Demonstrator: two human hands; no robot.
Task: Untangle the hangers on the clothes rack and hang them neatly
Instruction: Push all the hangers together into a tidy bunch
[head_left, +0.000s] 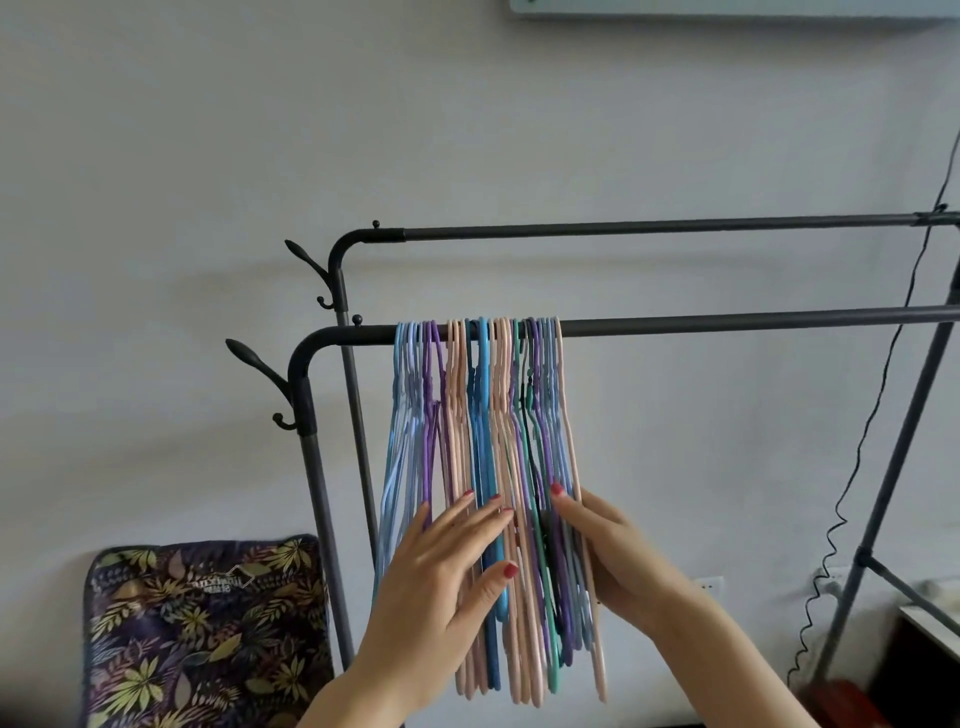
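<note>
hanging in a tight bunch from the near rail (727, 321) of the dark metal clothes rack (306, 395), the hangers (480, 415) fill the middle of my head view: thin hangers in light blue, purple, peach, bright blue and teal, their hooks packed side by side near the rail's left end. from my station i see the left hand (447, 582) laid flat against the front of the bunch, fingers straight and spread wide, red-nailed tips touching the peach and blue strands, thumb reaching across a bright blue hanger. the right hand (608, 551) comes in from the right edge of the bunch, its thumb pressed on the near side of the purple and peach hangers; its other fingers go behind the bunch, so i cannot tell how far they curl. the hanger bottoms trail unevenly below both hands. a second, higher rail (649, 227) runs behind, nearer the pale wall (156, 156). a floral cushion (208, 629) leans upright against that wall at lower left, beside the rack's post. a black cable (878, 395) drops down the right side, coiling toward a wall socket (710, 584).
</note>
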